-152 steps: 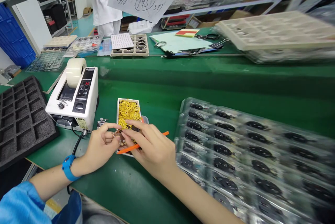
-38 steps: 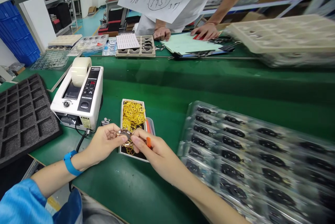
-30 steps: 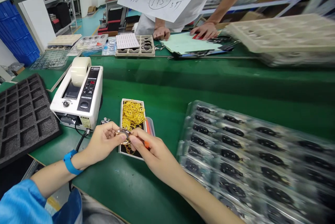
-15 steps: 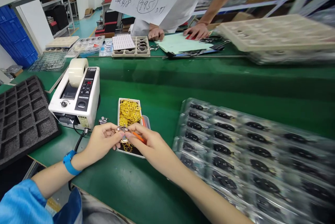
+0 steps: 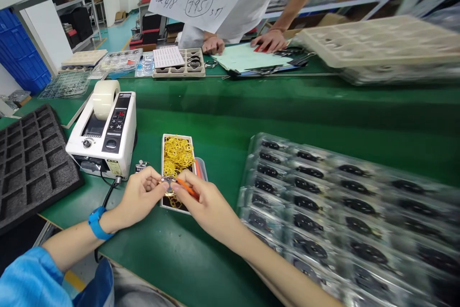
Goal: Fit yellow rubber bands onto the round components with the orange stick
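Observation:
My left hand point(image 5: 138, 197) pinches a small round metal part point(image 5: 167, 185) between thumb and fingers. My right hand point(image 5: 206, 204) is closed on an orange stick point(image 5: 187, 188), its tip resting against that part. Both hands hover over the near end of a small white box point(image 5: 163, 173) filled with yellow rings point(image 5: 177, 153). A blue band sits on my left wrist point(image 5: 96, 223).
A white tape dispenser point(image 5: 104, 130) stands to the left, with a black foam tray point(image 5: 30, 158) beyond it. Clear blister trays of dark parts point(image 5: 334, 211) fill the right side. Across the green bench another person's hands point(image 5: 268, 39) rest on papers, beside a beige tray point(image 5: 377, 41).
The orange stick's tip now points at the part held in my left hand. My hands stay over the box; the other person's hands have shifted a little on the papers.

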Tool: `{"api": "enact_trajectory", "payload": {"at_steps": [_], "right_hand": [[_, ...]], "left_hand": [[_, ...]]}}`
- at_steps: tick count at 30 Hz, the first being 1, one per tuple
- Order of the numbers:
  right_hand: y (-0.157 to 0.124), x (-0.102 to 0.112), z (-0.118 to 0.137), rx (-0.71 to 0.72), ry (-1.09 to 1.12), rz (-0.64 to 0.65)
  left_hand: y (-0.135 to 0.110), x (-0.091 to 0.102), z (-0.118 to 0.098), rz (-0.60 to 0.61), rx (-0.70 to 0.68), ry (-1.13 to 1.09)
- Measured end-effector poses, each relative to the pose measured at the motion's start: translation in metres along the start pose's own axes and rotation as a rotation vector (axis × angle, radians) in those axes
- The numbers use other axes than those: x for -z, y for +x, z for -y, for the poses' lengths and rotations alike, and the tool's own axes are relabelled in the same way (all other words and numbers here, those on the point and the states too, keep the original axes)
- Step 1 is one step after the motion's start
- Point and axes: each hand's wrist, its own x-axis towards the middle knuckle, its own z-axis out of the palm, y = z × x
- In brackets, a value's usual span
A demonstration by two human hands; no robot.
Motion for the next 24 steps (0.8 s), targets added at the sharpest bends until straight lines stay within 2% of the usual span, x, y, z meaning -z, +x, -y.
{"api": "enact_trajectory", "payload": {"at_steps": [2, 5, 7, 9, 11, 16, 24], "right_hand": [[-0.001, 0.001, 0.001, 0.007, 0.015, -0.035], [-0.003, 0.008, 0.006, -0.046, 0.122, -0.094], [-0.006, 0.014, 0.013, -0.136, 0.253, -0.009], [-0.009, 0.017, 0.020, -0.225, 0.402, 0.136], [-0.012, 0.015, 0.026, -0.270, 0.551, 0.217], [-0.016, 0.001, 0.032, -0.312, 0.775, 0.180], [-0.022, -0.011, 0.025, -0.326, 0.832, 0.176]], "left_hand": [[-0.001, 0.003, -0.002, -0.032, -0.158, 0.107], [-0.005, 0.011, -0.010, -0.148, -0.625, 0.374], [-0.009, 0.017, -0.016, -0.229, -0.899, 0.523], [-0.013, 0.021, -0.020, -0.277, -1.033, 0.605], [-0.014, 0.022, -0.021, -0.309, -1.080, 0.634], [-0.014, 0.018, -0.015, -0.343, -1.110, 0.615], [-0.015, 0.023, -0.008, -0.341, -1.157, 0.627]]}}
